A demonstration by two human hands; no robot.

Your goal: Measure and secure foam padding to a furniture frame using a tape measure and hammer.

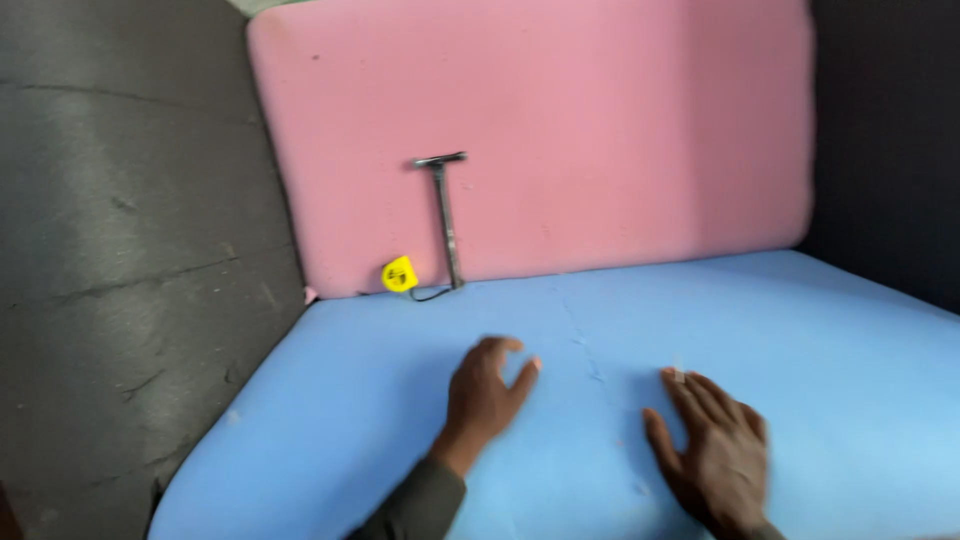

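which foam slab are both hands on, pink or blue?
The blue foam slab, lying flat. The left hand and right hand both rest on it. The pink foam slab stands upright behind, untouched.

The left hand (487, 390) sits low in the middle of the frame, palm down, its fingers curled and slightly spread, thumb pointing toward the right, with a dark sleeve covering the forearm that runs off the bottom edge. The right hand (715, 455) is in the lower right of the frame, also palm down, flatter, fingers stretched up and to the left and kept close together. Both hands are empty, well apart from each other, and slightly blurred.
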